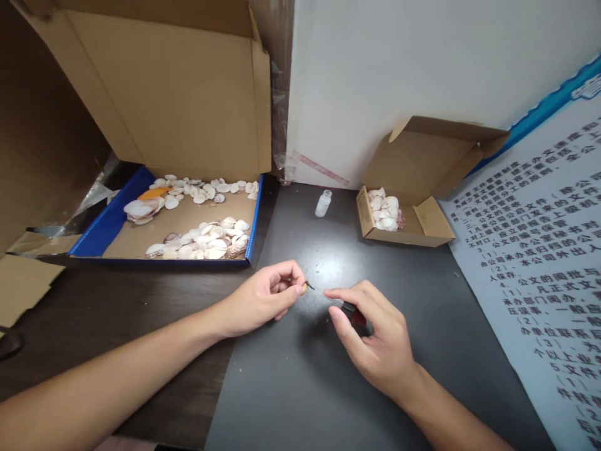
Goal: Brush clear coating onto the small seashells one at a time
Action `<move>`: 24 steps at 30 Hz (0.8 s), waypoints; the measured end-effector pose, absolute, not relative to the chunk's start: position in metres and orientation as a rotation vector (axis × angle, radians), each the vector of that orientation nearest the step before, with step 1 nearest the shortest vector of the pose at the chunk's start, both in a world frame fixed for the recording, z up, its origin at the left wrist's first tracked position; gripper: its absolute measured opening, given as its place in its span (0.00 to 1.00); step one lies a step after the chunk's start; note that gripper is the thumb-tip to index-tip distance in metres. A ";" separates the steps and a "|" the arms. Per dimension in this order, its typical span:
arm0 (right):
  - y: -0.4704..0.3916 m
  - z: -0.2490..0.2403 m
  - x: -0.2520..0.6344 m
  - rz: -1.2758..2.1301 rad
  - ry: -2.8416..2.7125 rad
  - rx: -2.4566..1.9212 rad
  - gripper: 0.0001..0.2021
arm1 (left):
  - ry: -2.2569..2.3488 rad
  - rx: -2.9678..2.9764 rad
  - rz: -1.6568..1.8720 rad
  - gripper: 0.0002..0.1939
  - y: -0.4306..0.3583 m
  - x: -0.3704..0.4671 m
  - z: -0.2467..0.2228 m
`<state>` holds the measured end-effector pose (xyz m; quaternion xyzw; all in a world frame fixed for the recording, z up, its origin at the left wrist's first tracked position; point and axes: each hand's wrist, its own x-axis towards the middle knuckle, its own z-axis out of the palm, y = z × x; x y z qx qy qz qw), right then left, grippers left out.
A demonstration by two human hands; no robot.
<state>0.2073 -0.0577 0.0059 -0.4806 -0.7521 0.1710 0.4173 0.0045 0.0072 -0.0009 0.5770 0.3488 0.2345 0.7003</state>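
Observation:
My left hand (275, 290) is closed, with thumb and forefinger pinching a small yellowish piece (305, 288) that has a thin dark tip pointing right. Most of that piece is hidden by my fingers, and I cannot make out its kind. Across a short gap, my right hand (375, 338) curls around a tool with a black-and-red handle (354, 313). A thin shaft seems to run from the tool toward my left hand; its far end is too fine to make out. My right thumb and forefinger are apart near the shaft. Both hands are above the dark grey mat (282, 388).
At the left stands an open blue-edged cardboard box (141, 241) holding many white shells (213, 241). A small glass bottle (323, 203) with whitish contents stands at the mat's back. Right of it, a small open carton (422, 235) holds shells. A printed sheet (530, 250) lies at the right.

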 end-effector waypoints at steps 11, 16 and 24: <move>-0.059 0.006 0.205 0.443 -1.915 -1.178 0.08 | 0.884 1.564 0.589 0.08 0.001 0.008 0.001; -0.059 0.005 0.205 0.448 -1.914 -1.167 0.08 | 0.912 1.738 0.590 0.07 0.000 0.006 0.001; -0.059 0.004 0.204 0.447 -1.910 -1.170 0.09 | 0.935 1.946 0.550 0.06 -0.002 0.004 0.000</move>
